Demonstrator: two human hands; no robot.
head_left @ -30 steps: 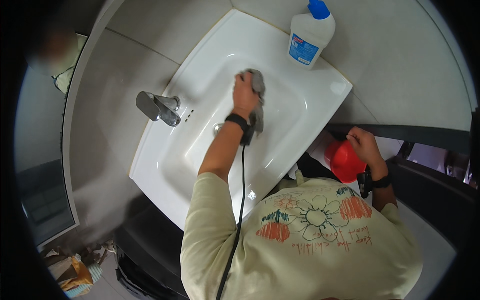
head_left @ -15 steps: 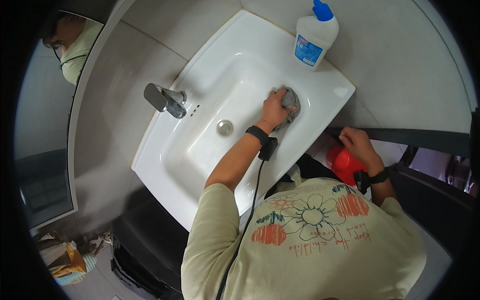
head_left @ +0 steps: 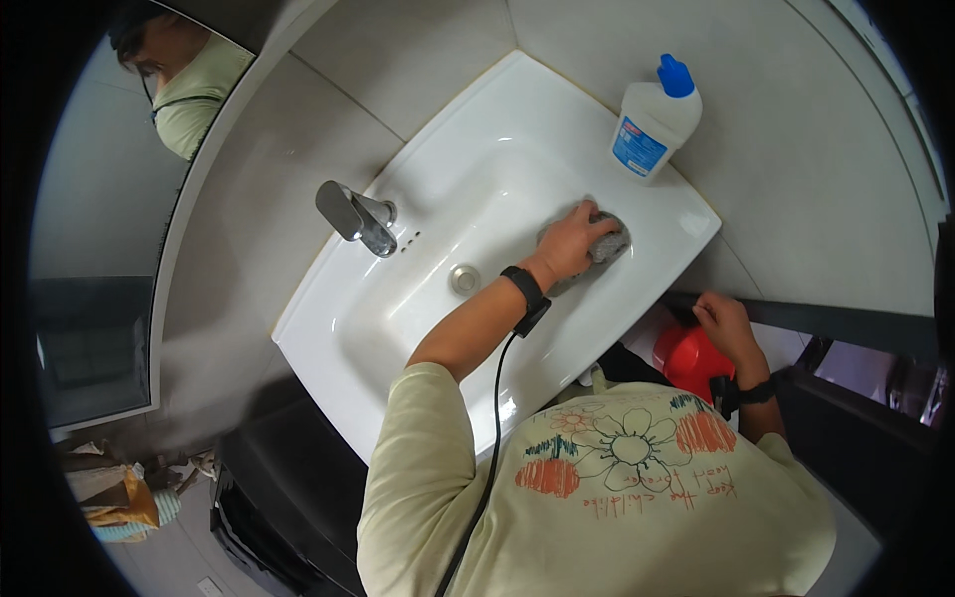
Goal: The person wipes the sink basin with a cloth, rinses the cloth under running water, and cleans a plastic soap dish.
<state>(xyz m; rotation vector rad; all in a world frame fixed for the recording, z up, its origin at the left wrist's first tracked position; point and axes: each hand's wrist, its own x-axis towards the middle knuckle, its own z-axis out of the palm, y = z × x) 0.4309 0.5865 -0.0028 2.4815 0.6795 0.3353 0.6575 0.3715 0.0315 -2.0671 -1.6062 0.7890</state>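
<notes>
Apparently I'm at the wiping step: my left hand point(head_left: 572, 245) grasps a bunched grey cloth point(head_left: 609, 245) against the inside of the white ceramic washbasin point(head_left: 346, 333), to the right of the metal drain point(head_left: 465, 280). My right hand point(head_left: 729, 324) is near the red tub point(head_left: 684, 358), its fingers curled in; whether they grip anything, I can't tell. I'd judge the next stroke calls for even pressure along the curved wall.

left fingers point(head_left: 601, 228) on grey cloth point(head_left: 610, 247) — inside the white sink point(head_left: 497, 184)
</notes>
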